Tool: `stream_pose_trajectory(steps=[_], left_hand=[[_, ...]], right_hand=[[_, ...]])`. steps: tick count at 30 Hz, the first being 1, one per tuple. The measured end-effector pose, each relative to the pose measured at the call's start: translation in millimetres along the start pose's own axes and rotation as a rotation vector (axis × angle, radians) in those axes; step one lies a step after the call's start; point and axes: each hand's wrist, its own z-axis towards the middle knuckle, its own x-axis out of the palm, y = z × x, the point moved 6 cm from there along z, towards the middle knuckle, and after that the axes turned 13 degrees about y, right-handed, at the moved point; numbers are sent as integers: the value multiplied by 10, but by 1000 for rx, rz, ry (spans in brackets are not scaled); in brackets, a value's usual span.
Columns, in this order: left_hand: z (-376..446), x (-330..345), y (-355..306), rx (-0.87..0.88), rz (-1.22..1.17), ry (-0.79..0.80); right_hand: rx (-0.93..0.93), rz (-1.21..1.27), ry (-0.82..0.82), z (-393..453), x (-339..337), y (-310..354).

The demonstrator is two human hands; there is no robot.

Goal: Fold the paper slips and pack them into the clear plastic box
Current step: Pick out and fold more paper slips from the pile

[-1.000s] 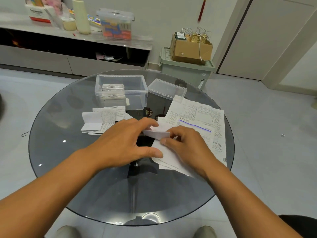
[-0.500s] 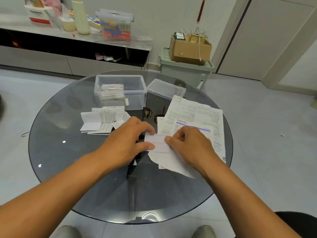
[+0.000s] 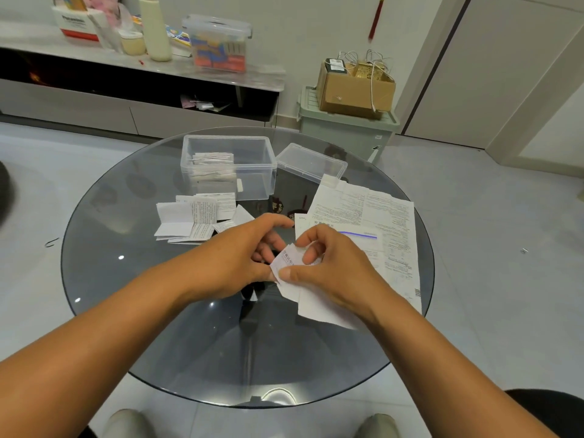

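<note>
At frame centre both hands pinch one small slip (image 3: 288, 259) just above the counter (image 3: 104, 248) — the left hand (image 3: 240, 254) from the left, the right hand (image 3: 325, 267) with thumb on its lower edge. The box (image 3: 252, 172), upper centre, holds folded slips; its lid (image 3: 311, 162) lies beside it — flat sheets (image 3: 373, 210) at right.

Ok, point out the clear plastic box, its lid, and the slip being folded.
clear plastic box (image 3: 256, 184): head view, bare front wall.
lid (image 3: 311, 162): head view, top face.
paper slip (image 3: 286, 262): head view, printed face between the hands.
</note>
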Motion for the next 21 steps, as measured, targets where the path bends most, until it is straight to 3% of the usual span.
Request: stream_pose_trajectory(steps=[5, 8, 13, 17, 21], left_hand=[[-58, 6, -40, 26, -115, 129], [-79, -8, -39, 23, -141, 56], [-207, -397, -61, -112, 342, -337], [-264, -551, 123, -355, 494, -314], [-217, -542, 123, -338, 634, -319]], right_hand=[[100, -143, 50, 54, -23, 70], [69, -120, 66, 77, 3, 111], [-34, 80, 1, 73, -47, 157], [-97, 86, 11, 86, -86, 217], [-110, 0, 1, 81, -87, 234]])
